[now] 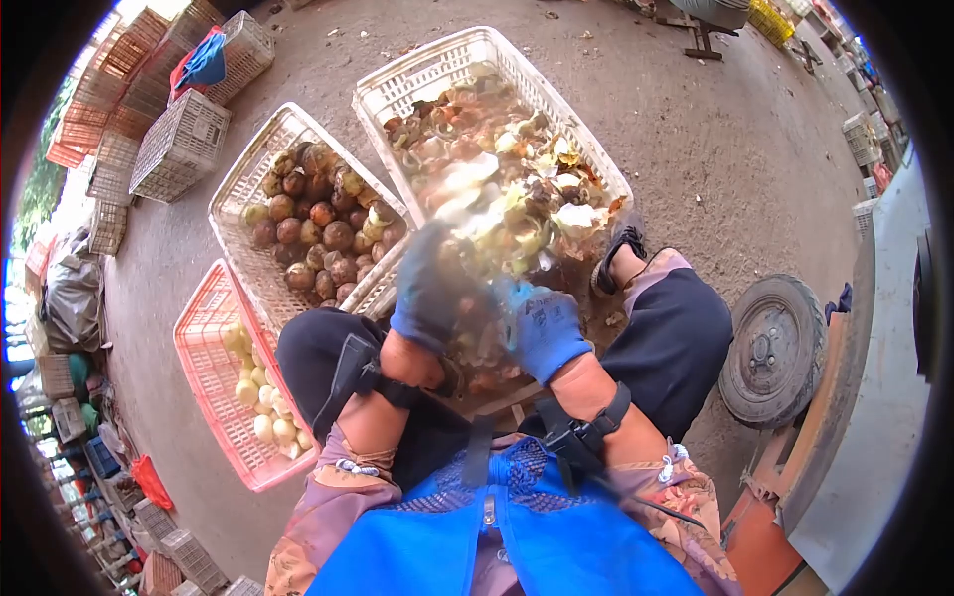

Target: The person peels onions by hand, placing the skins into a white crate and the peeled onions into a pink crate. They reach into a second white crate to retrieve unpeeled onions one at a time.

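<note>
My left hand (427, 293), in a dark blue glove, is smeared by motion above the near end of the peelings, so its fingers cannot be read. Close by on the right is my right hand (545, 328) in a brighter blue glove, its fingers curled closed; what they hold, if anything, is hidden. Beyond both hands lies a white crate (586, 134) with a heap of pale and brown peelings (497, 179). To the left, round brown-skinned vegetables (323, 214), which look like onions, fill part of another white crate (234, 204). Pale peeled ones (263, 397) lie in a pink crate (204, 348).
A wheel with a tyre (773, 350) stands at the right beside a grey metal panel (865, 397). Stacked crates (179, 144) line the upper left. My knees flank the work area on the concrete floor (715, 169).
</note>
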